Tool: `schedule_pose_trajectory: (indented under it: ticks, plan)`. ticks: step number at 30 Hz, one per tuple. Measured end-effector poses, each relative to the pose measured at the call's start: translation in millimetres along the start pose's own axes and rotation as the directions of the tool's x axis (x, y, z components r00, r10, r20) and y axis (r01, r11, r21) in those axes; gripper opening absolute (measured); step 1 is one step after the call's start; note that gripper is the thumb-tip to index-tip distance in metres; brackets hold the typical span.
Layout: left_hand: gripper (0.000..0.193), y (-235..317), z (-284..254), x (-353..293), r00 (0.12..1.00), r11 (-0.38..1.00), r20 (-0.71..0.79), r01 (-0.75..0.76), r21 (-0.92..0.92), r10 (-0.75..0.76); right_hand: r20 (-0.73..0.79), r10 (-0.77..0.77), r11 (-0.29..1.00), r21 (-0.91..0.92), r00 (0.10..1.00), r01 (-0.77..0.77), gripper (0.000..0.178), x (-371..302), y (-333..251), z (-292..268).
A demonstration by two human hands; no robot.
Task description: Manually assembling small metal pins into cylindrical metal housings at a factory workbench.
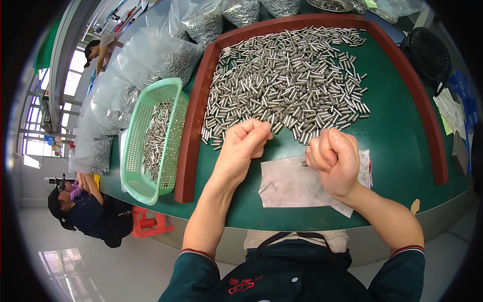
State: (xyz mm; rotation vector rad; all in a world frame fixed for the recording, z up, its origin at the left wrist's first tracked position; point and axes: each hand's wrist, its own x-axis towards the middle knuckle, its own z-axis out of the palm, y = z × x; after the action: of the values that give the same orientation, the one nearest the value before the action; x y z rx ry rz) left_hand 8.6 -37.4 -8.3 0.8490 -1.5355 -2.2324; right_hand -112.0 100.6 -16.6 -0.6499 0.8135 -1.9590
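Observation:
A broad heap of short, shiny metal pins (287, 75) covers the green tabletop. At the heap's near edge my left hand (238, 150) is closed, thumb against curled fingers; whatever it holds is hidden. My right hand (336, 163) is also closed, above a stained white cloth (284, 186). The end of a small grey metal pin (304, 163) pokes out beside its fingers. The cloth lies flat between the heap and the table's near edge.
A dark red wooden frame (193, 126) borders the heap on three sides. Left of it stands a green plastic basket (132, 166) with pins inside. Clear bags of pins (166, 53) line the back left. A black fan (427, 55) is at right. Two people are at left.

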Motion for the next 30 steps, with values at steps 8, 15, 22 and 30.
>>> schedule_pose_trajectory:
  ticks: [8,15,22,30]
  plan:
    - [0.012,-16.1,18.4,3.3,0.856,0.300,0.014,-0.196,0.934,0.517,-0.009,0.012,1.000,0.001,1.000,-0.012,0.037,-0.5,-0.6,2.7]
    - [0.004,-4.3,18.8,-10.7,0.976,0.542,0.146,-0.212,0.813,0.163,-0.032,0.010,1.000,-0.015,0.999,-0.011,0.039,-0.8,0.1,-0.4]
    - [0.004,-7.6,26.4,-17.7,0.968,0.491,0.227,-0.251,0.834,0.107,-0.015,-0.046,0.999,-0.009,0.999,0.046,0.041,-3.4,2.5,-2.2]
    - [0.004,-7.2,29.3,-18.5,0.953,0.434,0.250,-0.300,0.850,0.170,-0.021,-0.005,0.998,0.058,1.000,0.006,0.039,-2.6,-0.5,-4.6]
